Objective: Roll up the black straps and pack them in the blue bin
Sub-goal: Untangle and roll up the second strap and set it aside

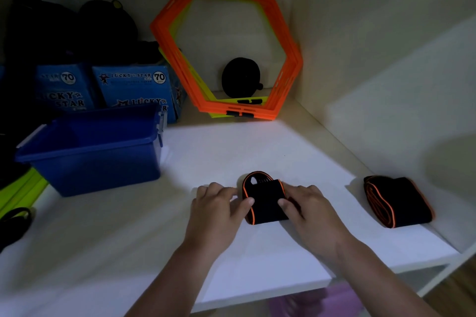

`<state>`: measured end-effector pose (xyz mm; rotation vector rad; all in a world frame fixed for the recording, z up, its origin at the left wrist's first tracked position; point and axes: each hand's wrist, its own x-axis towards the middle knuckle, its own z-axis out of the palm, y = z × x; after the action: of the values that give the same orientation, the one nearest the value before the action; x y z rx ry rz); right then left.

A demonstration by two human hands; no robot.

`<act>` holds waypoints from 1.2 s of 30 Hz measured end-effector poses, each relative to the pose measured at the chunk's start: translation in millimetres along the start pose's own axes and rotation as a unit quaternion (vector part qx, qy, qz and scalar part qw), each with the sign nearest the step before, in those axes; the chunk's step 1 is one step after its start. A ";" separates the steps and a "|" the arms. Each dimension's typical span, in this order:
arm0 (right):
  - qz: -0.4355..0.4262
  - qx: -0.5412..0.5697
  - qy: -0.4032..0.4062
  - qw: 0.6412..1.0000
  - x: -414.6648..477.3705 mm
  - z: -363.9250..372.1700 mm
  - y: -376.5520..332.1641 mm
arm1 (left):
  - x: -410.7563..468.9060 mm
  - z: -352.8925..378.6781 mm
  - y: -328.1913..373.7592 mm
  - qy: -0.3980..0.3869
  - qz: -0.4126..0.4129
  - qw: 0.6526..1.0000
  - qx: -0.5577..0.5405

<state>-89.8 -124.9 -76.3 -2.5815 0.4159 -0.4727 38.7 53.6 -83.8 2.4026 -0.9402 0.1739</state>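
A black strap with orange edging lies rolled into a short bundle on the white shelf. My left hand grips its left side, thumb on top. My right hand grips its right side in the same way. A second black strap with orange edging lies folded flat to the right, untouched. The blue bin stands at the left of the shelf; its inside is too dark to tell what it holds.
Orange and yellow hexagon frames lean on the back wall, with a black round roll behind them. Blue Lucky Star packs and dark bags stand behind the bin. Green strips and a black loop lie far left.
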 end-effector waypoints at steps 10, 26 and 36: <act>0.013 -0.055 0.004 0.998 3.2 5.2 1.2 | 1.3 -8.9 7.6 -0.086 0.004 0.996 -0.038; -0.014 0.023 -0.031 0.999 -11.2 4.1 -22.0 | -6.5 -11.1 22.8 -0.097 0.073 0.990 -0.068; -0.002 0.130 0.008 0.992 -16.2 0.4 -20.2 | 0.0 -8.7 17.4 -0.110 0.028 0.962 -0.249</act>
<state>-100.1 -101.8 -70.6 -2.3293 0.3299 -0.5136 27.9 47.7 -68.7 1.9527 -1.0082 -0.2859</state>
